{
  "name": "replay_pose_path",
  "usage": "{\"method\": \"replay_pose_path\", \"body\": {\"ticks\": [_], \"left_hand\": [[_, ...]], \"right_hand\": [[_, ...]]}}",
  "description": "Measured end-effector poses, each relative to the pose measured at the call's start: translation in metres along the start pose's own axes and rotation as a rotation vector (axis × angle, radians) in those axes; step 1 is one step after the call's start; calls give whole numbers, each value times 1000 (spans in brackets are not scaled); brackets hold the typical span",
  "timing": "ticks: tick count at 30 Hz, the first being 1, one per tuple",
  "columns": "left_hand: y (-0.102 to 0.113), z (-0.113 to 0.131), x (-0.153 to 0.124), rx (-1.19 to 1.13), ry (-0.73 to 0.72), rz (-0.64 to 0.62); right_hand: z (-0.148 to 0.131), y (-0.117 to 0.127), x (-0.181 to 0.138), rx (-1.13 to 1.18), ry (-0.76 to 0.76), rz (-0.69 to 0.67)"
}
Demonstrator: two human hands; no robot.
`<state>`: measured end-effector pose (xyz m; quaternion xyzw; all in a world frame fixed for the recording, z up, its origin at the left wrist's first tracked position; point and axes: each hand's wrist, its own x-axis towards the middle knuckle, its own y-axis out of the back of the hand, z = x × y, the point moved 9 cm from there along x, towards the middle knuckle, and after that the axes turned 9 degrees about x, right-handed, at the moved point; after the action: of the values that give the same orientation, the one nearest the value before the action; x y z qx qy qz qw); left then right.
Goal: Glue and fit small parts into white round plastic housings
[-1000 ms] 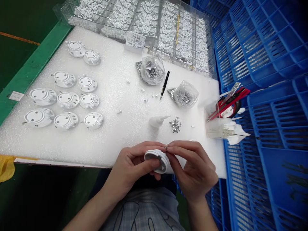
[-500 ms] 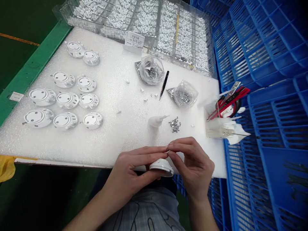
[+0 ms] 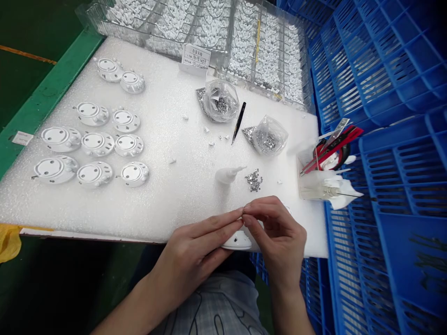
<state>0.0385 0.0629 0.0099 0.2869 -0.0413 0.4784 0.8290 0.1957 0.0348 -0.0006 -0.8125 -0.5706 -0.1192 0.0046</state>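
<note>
Both left hand (image 3: pixel 193 253) and right hand (image 3: pixel 279 237), fingers pinched above white casing (image 3: pixel 237 241)

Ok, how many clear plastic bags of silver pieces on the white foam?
2 clear plastic bags: one left of the black pointed tweezers, one right of them.

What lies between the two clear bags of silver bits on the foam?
The head view shows black tweezers lying on the foam between the left bag and the right bag.
</note>
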Motion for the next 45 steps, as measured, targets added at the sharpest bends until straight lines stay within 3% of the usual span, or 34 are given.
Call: {"method": "replay_pose_path", "body": {"ticks": [5, 12, 18, 24, 28, 37, 45], "left_hand": [[-1, 4, -2, 0, -40, 23], [-4, 4, -4, -25, -23, 86], [6, -7, -3, 97, 75, 91], [11, -14, 3, 328, 4, 161], [6, -19, 2, 309, -19, 148], [10, -16, -3, 260, -97, 209], [16, -8, -8, 260, -211, 306]], "right_hand": [[-3, 2, -3, -12, 9, 68], [-18, 1, -10, -176, 259, 125], [-7, 15, -3, -110, 108, 105], [-11, 7, -5, -100, 83, -64], [-3, 0, -4, 26, 39, -97], [33, 3, -4, 269, -301, -46], [34, -9, -8, 350, -345, -128]]}}
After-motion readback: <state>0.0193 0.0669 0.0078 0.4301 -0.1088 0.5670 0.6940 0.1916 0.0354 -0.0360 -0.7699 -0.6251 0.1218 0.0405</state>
